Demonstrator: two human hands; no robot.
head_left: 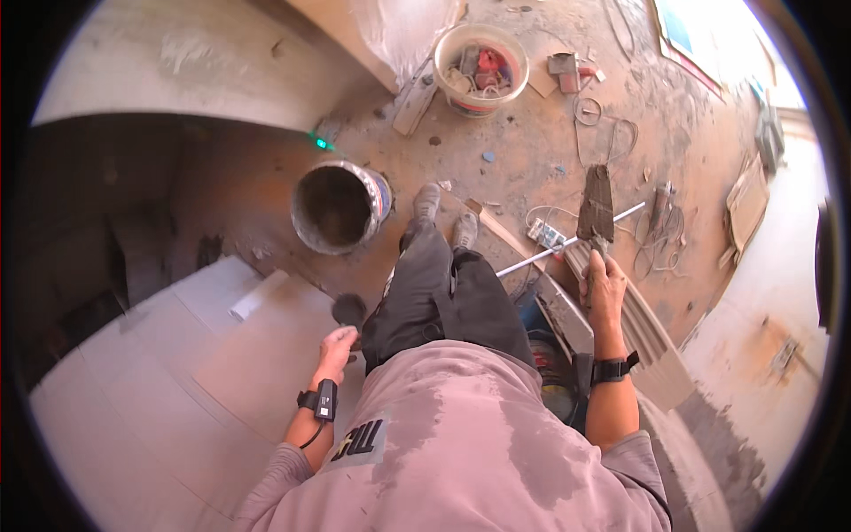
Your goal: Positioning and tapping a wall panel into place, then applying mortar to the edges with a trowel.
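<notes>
My right hand (605,284), closed around its handle, holds a trowel (596,202) whose blade points away from me and is coated in grey mortar. My left hand (335,351) is closed at my left side. Just beyond its fingers is a small dark round scoop-like thing (348,309), which the hand appears to grip; its handle is mostly hidden. A bucket (377,197) with a mortar-smeared rim and a dark inside stands on the floor ahead of that hand.
Farther off stands a white tub (521,66) holding red and grey tools. A white rod (529,262) and long grooved strips (651,341) lie right of my legs. Cables and a power tool (660,208) litter the floor. A pale board surface (177,390) spreads on my left.
</notes>
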